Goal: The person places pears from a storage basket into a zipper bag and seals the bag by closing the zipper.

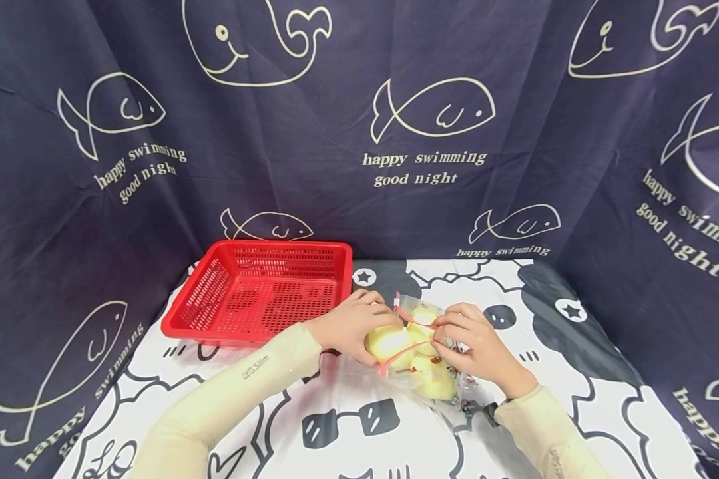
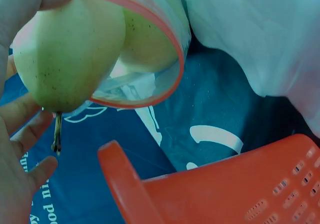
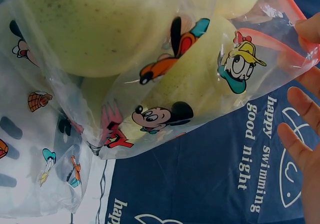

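Note:
My left hand (image 1: 355,327) holds a pale yellow-green pear (image 2: 70,54) at the mouth of a clear zip bag, its thumb on top and its stem hanging down in the left wrist view. Part of this pear lies within the bag's red-edged opening. Several more pears (image 1: 436,379) fill the bag (image 3: 240,96), which is printed with cartoon figures. On the other side, my right hand (image 1: 470,338) pinches the red zip edge (image 3: 280,44) between thumb and fingers, and the mouth gapes between the two hands.
A red perforated basket (image 1: 287,245) stands at the back left, close behind my left forearm. The table cover (image 1: 359,452) is white with black cartoon drawings. A dark blue curtain (image 1: 335,186) with fish prints rises at the back and both sides.

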`<state>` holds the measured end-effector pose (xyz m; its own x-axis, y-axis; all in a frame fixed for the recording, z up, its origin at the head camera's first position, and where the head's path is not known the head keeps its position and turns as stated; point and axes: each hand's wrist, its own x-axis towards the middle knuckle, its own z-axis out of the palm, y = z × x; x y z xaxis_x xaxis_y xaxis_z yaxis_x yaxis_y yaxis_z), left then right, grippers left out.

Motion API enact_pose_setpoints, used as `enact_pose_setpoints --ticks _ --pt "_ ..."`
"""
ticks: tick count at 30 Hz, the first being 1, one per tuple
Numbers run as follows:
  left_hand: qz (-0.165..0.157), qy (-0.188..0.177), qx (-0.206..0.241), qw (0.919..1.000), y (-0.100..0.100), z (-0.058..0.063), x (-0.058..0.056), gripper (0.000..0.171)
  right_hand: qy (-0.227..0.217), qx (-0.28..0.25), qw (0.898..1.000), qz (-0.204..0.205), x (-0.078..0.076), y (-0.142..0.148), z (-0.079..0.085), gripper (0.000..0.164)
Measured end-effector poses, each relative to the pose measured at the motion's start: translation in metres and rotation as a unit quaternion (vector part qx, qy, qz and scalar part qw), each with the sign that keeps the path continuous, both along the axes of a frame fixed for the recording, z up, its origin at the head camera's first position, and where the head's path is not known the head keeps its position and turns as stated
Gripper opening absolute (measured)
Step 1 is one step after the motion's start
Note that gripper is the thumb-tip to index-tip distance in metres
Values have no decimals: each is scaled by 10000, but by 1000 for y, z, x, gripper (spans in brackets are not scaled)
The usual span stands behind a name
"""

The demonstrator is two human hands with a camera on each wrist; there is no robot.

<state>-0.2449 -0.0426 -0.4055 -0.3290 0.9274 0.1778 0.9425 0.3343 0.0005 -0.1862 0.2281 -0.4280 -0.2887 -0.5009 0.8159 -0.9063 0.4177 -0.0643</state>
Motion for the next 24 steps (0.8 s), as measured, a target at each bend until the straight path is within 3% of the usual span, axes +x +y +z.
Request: enact_pose_setpoints --ticks 9,17,24 --pt "-645 -181 -64 9977 6 2 2 60 12 27 10000 18 0 -1 1 24" --pt "-465 -328 -318 9979 6 0 4 66 27 40 10000 14 0 0 2 25" --pt "-477 -120 -459 9977 4 -1 6 70 46 23 10000 41 1 0 2 25"
